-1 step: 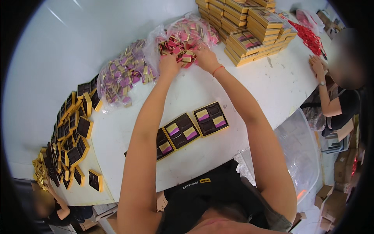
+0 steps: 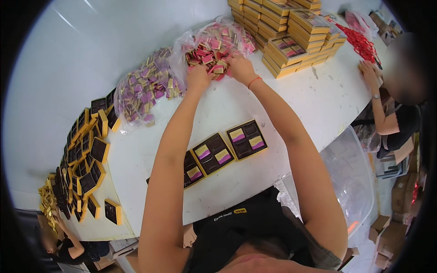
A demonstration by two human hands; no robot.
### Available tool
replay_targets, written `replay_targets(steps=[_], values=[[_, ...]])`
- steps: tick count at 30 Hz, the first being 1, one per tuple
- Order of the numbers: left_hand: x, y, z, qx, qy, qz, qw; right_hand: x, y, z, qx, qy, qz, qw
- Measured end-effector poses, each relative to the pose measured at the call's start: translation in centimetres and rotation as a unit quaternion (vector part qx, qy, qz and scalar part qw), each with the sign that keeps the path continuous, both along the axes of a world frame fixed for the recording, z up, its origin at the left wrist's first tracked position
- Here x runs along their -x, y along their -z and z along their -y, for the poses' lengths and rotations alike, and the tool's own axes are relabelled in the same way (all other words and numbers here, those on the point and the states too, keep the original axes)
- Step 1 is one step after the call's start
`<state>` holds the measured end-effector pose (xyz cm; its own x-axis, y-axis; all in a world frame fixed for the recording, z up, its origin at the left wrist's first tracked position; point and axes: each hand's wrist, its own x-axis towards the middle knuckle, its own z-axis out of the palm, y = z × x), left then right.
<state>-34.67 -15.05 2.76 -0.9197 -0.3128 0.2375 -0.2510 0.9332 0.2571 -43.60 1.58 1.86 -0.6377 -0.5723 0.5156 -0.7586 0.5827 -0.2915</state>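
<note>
Both my arms reach forward over the trays to a clear plastic bag (image 2: 180,54) of small pink-and-gold wrapped squares (image 2: 217,45). At the near edge of this heap, my left hand (image 2: 199,77) touches the squares with its fingertips buried among them. Close on its right, my right hand (image 2: 241,67) rests bent fingers on the same heap, tips partly hidden. Whether either hand grips a square cannot be seen. Below my hands stand three dark trays in gold boxes; the right one (image 2: 246,132) and the middle one (image 2: 210,160) each hold two purple-and-gold squares. My left forearm partly covers the left tray (image 2: 193,166).
Left of the pink bag lies a bag of purple-and-gold squares (image 2: 145,93). Empty gold-edged boxes (image 2: 91,177) are heaped at far left. Filled boxes (image 2: 291,50) are stacked at back right, near red ribbons (image 2: 359,43). Co-workers sit at both table ends; a plastic bin (image 2: 348,177) stands right.
My hands stay in the pink heap, almost unmoved. The co-worker on the right has shifted their hands at the table edge, and the one at lower left has moved their head and arm.
</note>
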Motion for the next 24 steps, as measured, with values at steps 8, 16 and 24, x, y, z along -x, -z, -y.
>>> replay_targets(steps=[8,16,24], values=[[-5.5,-1.5,-0.3,-0.518,0.046,-0.147,0.841,-2.7,-1.5,-3.2,0.293,-0.104,0.210,0.927],[-26.1,-6.9,-0.8,-0.617,0.042,-0.081,0.782,-17.8,-6.3,-4.7,0.297,-0.375,0.562,0.675],[-42.7,-4.9,-0.9,-0.586,-0.095,-0.168,0.787,-26.1,-6.4,-1.4,0.164,-0.486,0.536,0.671]])
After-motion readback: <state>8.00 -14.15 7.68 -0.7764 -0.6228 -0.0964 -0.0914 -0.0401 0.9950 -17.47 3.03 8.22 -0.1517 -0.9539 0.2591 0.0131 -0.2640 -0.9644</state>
